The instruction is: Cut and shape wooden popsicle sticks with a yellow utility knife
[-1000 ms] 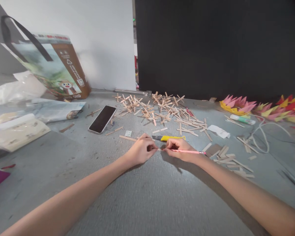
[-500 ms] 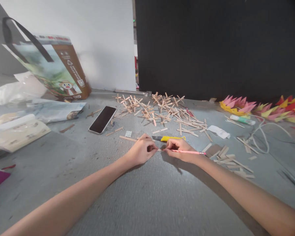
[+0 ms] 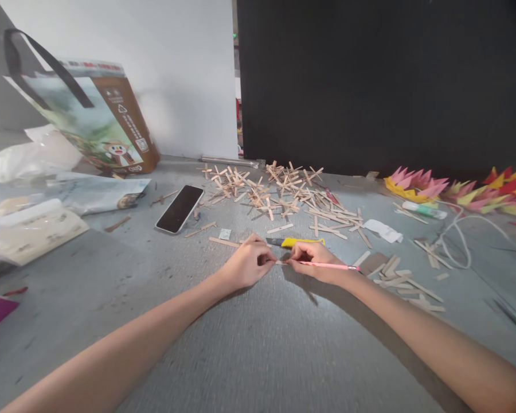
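Head view: pinching a wooden stick [image 3: 280,263] in left hand [image 3: 248,264], pink pencil [image 3: 337,266] in right hand [image 3: 313,257]; could skew the stick through uneven pencil pressure.

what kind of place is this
Probably a craft worktable, though the wider room can't be told: there are piles of small wooden sticks, a yellow cutter and folded paper flowers on it.

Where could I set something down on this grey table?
Two patches: near, between the left forearm and right forearm; and between the left forearm and the black-screened phone. Crowded: pale wooden sticks beyond the yellow-handled cutter and past the right forearm.
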`<state>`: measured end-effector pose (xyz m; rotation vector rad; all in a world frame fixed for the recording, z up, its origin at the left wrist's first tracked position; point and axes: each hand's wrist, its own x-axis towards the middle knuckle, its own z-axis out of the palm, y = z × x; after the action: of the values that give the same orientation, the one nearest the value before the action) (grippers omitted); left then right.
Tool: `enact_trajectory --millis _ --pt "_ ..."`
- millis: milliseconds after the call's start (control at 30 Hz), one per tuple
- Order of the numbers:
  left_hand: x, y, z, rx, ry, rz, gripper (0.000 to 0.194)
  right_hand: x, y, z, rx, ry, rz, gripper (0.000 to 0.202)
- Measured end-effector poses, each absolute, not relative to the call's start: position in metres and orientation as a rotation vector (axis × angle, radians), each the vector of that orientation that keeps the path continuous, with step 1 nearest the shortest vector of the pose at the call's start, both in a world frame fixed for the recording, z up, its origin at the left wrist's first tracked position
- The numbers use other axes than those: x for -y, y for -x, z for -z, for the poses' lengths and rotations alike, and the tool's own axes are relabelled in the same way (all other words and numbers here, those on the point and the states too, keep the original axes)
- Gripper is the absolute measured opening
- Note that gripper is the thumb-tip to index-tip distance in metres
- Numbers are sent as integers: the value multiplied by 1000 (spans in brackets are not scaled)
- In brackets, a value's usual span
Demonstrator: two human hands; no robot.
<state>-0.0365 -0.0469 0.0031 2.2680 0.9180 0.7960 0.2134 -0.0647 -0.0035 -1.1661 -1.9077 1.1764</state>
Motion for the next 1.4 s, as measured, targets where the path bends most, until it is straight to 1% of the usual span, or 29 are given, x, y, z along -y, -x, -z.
enact_trajectory --millis 233,367,800,1400 --pt "48 36 -6 -921 -2269 -792 9 66 -214 3 1927 1171 -1138 32" --pt "48 37 -6 -918 -2277 -791 10 67 -215 1 1955 1173 -1110 34" --pt "47 37 -4 -917 -2272 -797 9 66 -214 1 1942 1130 -1199 32" --pt "47 37 -3 -908 -2269 -802 9 66 -215 2 1936 1125 -1211 34"
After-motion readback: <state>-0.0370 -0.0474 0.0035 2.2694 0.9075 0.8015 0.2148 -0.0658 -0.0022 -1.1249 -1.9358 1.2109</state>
